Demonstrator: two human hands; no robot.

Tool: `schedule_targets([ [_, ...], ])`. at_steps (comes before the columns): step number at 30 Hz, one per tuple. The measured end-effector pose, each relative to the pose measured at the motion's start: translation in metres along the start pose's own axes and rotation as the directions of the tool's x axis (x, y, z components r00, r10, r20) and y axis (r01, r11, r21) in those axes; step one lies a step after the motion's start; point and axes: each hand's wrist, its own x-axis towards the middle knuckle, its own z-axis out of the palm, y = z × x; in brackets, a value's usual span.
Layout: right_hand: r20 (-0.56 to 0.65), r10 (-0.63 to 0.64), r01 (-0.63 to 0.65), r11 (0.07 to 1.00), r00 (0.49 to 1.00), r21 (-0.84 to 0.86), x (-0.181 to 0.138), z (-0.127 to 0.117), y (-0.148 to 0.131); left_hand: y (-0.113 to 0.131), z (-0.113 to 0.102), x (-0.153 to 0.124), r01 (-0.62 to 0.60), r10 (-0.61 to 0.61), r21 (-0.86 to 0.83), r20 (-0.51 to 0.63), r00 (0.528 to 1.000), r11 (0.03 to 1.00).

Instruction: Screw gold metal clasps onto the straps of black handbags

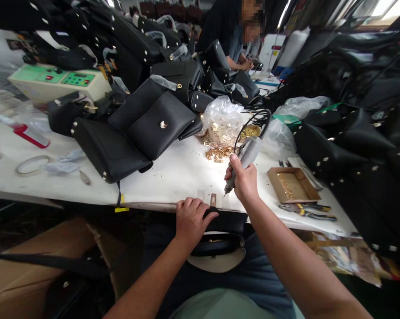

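Note:
My right hand (244, 179) is closed round a grey electric screwdriver (243, 160), its tip pointing down at the white table (173, 173) near the front edge. A black cable runs up from the tool. My left hand (190, 220) is curled over the top edge of a black handbag (224, 230) that rests on my lap against the table's edge. A small metal fitting (213, 200) stands on the table between my hands.
Black handbags (133, 128) are piled across the table's left and back. A clear bag of gold fittings (221, 122), loose gold pieces (218, 153), a cardboard tray of screws (292, 184) and pliers (306, 210) lie right. Another person sits at the far end.

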Motion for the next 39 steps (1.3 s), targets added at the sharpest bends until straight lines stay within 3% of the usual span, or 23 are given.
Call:
schedule_targets([
  [2, 0.054, -0.020, 0.035, 0.959, 0.998, -0.280, 0.011, -0.015, -0.006, -0.001, 0.000, -0.001, -0.028, 0.028, 0.009, -0.004, 1.000, 1.000],
  [3, 0.111, -0.024, 0.072, 0.890, 0.993, -0.450, 0.015, -0.023, -0.006, -0.001, 0.000, -0.001, -0.041, 0.041, 0.008, -0.013, 0.999, 0.999],
  [6, 0.285, 0.018, 0.223, 0.575, 0.958, -0.787, 0.015, -0.038, 0.002, -0.002, 0.002, -0.002, -0.082, 0.082, -0.002, -0.034, 0.996, 0.997],
  [8, 0.333, 0.047, 0.275, 0.464, 0.942, -0.842, 0.011, -0.043, 0.014, -0.002, 0.003, -0.004, -0.119, 0.118, -0.013, -0.036, 0.992, 0.993],
  [13, 0.350, 0.045, 0.298, 0.428, 0.936, -0.853, -0.001, -0.047, 0.030, 0.003, 0.000, -0.012, -0.230, 0.229, -0.076, -0.026, 0.973, 0.970],
  [15, 0.352, -0.003, 0.317, 0.444, 0.936, -0.838, -0.009, -0.052, 0.028, 0.010, -0.008, -0.017, -0.305, 0.304, -0.077, -0.028, 0.952, 0.949],
  [18, 0.343, -0.103, 0.327, 0.637, 0.934, -0.699, -0.033, -0.070, 0.019, 0.021, -0.028, -0.020, -0.425, 0.422, -0.054, -0.059, 0.905, 0.904],
  [20, 0.319, -0.085, 0.260, 0.788, 0.944, -0.558, -0.056, -0.088, 0.016, 0.027, -0.043, -0.020, -0.494, 0.489, -0.052, -0.084, 0.868, 0.868],
  [22, 0.292, -0.008, 0.158, 0.856, 0.957, -0.492, -0.081, -0.109, 0.017, 0.031, -0.055, -0.019, -0.553, 0.546, -0.063, -0.099, 0.832, 0.831],
  [26, 0.232, 0.044, 0.090, 0.839, 0.972, -0.537, -0.119, -0.154, 0.038, 0.039, -0.066, -0.014, -0.609, 0.600, -0.093, -0.107, 0.793, 0.788],
  [31, 0.349, 0.046, 0.179, 0.792, 0.936, -0.584, -0.144, -0.181, 0.064, 0.058, -0.078, 0.002, -0.622, 0.597, -0.125, -0.188, 0.780, 0.773],
  [33, 0.415, 0.019, 0.239, 0.794, 0.910, -0.559, -0.151, -0.185, 0.064, 0.067, -0.089, 0.013, -0.606, 0.573, -0.139, -0.217, 0.790, 0.783],
  [36, 0.583, 0.086, 0.264, 0.831, 0.808, -0.489, -0.155, -0.190, 0.057, 0.070, -0.100, 0.032, -0.628, 0.591, -0.100, -0.254, 0.766, 0.771],
  [38, 0.623, 0.189, 0.179, 0.860, 0.759, -0.479, -0.156, -0.193, 0.049, 0.066, -0.101, 0.047, -0.592, 0.533, -0.178, -0.291, 0.795, 0.786],
  [39, 0.628, 0.212, 0.133, 0.880, 0.749, -0.456, -0.157, -0.194, 0.044, 0.063, -0.099, 0.055, -0.532, 0.458, -0.214, -0.315, 0.831, 0.819],
])
